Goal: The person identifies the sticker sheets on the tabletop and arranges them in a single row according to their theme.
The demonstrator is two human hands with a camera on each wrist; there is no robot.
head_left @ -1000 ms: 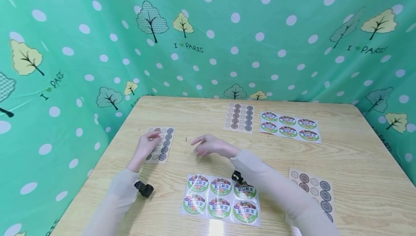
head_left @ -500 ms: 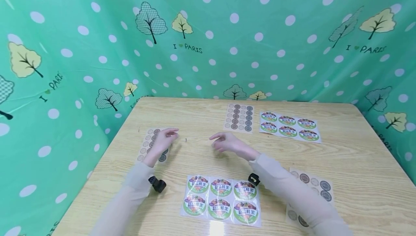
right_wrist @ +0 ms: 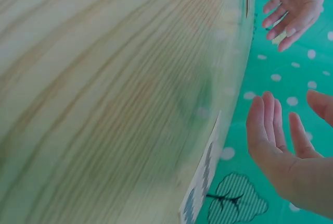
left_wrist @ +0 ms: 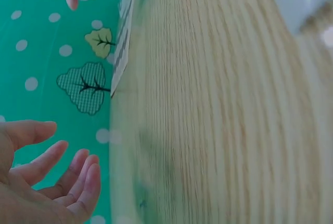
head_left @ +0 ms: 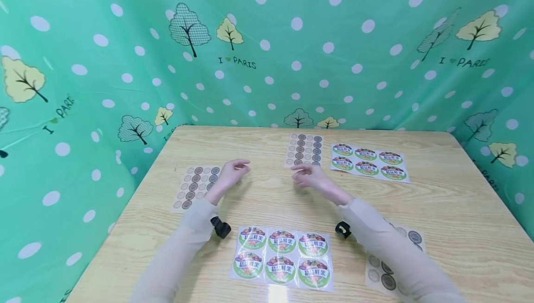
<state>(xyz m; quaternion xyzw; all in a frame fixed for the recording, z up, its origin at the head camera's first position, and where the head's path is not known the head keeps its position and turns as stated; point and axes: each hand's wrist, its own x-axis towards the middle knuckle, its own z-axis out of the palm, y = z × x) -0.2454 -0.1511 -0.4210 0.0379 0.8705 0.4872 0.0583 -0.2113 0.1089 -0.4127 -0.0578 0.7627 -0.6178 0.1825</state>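
Observation:
In the head view my left hand [head_left: 228, 179] hovers over the table, beside a sheet of round brown and grey stickers [head_left: 193, 187] that it partly overlaps. My right hand [head_left: 319, 183] is held just in front of another round-sticker sheet [head_left: 303, 149]. Neither hand holds anything. The left wrist view has my left hand [left_wrist: 52, 185] with loosely bent fingers and a gap between thumb and fingers. Likewise relaxed, my right hand [right_wrist: 289, 159] appears in the right wrist view, well above the tabletop.
A sheet of oval fruit labels [head_left: 281, 257] lies at the front; a similar fruit label sheet [head_left: 367, 162] is at back right. My right sleeve [head_left: 400, 252] partly covers a third round-sticker sheet [head_left: 374, 275]. A green dotted cloth [head_left: 267, 62] hangs behind the wooden table [head_left: 267, 201].
Both hands have moved to the right. The left hand has come off the left sticker sheet, uncovering more of it; the right hand has neared the back sticker sheet. The sheets lie as before.

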